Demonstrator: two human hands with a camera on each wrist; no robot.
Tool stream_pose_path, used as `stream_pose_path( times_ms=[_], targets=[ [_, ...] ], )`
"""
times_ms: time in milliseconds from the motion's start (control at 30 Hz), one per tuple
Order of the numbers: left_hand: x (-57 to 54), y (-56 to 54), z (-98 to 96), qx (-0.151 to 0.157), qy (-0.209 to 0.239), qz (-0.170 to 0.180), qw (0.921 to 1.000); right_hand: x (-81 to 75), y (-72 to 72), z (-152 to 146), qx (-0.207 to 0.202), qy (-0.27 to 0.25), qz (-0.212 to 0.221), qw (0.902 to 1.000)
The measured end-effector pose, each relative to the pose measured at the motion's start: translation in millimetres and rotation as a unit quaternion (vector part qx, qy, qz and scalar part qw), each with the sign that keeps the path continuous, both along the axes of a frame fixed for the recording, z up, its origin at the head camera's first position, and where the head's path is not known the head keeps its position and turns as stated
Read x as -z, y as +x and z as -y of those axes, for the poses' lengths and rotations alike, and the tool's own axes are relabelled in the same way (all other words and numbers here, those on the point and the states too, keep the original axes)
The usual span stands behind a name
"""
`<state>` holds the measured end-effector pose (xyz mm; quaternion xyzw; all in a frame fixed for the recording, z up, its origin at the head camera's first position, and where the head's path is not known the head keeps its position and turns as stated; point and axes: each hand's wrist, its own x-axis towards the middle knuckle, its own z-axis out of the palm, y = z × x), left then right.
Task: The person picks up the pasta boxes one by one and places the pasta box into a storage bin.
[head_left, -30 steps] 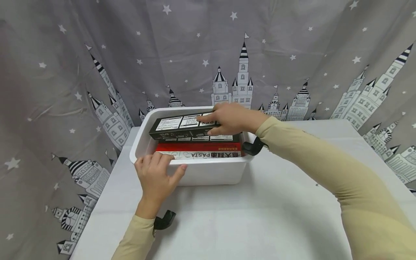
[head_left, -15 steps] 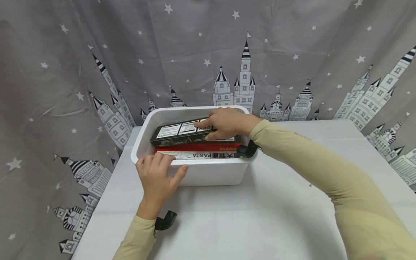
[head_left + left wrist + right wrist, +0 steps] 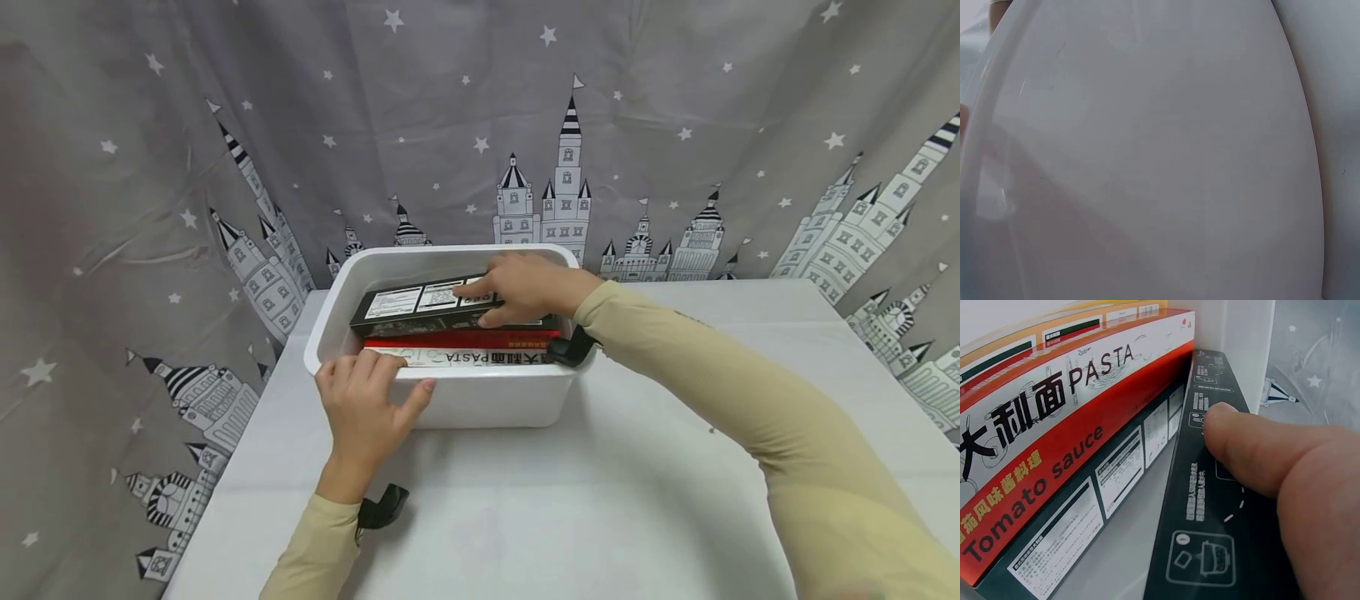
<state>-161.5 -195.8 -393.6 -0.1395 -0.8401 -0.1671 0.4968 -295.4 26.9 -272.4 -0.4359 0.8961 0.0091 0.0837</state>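
Observation:
A black box [image 3: 393,304] with white label panels lies aslant in the white bin [image 3: 480,404], its left end nearer the back wall than the pasta box. My right hand [image 3: 528,290] grips its right part, hiding that end. In the right wrist view my thumb [image 3: 1254,440] presses a dark face of the box printed with cooking icons. Along the bin's front wall stands a red and white pasta box [image 3: 465,358], lettered "PASTA" and "Tomato sauce". My left hand [image 3: 365,412] holds the front rim, fingers over the edge and thumb outside.
The bin stands on a table with a white cloth [image 3: 510,517]. A grey curtain [image 3: 420,108] with castles and stars hangs behind. In the right wrist view an orange-edged box [image 3: 1054,331] shows beyond the pasta box. Bin wall [image 3: 1160,150] fills most of the left wrist view.
My right hand has moved slightly down and left, lowering the black box deeper into the bin; the labelled dark surface beneath it is now covered. My left hand stays on the rim.

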Motion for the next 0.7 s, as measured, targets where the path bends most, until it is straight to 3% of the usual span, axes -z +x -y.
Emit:
stream_pose_path(
  times_ms=[467, 700],
  targets=[
    [0.5, -0.1, 2.0, -0.002, -0.004, -0.008, 1.0, 4.5, -6.9, 6, 0.021, 0.012, 0.038, 0.999],
    [-0.5, -1.6, 1.8, 0.002, 0.004, 0.009, 0.9999, 7.5, -11.7, 7, 0.034, 0.018, 0.058, 0.9976]
  ],
)
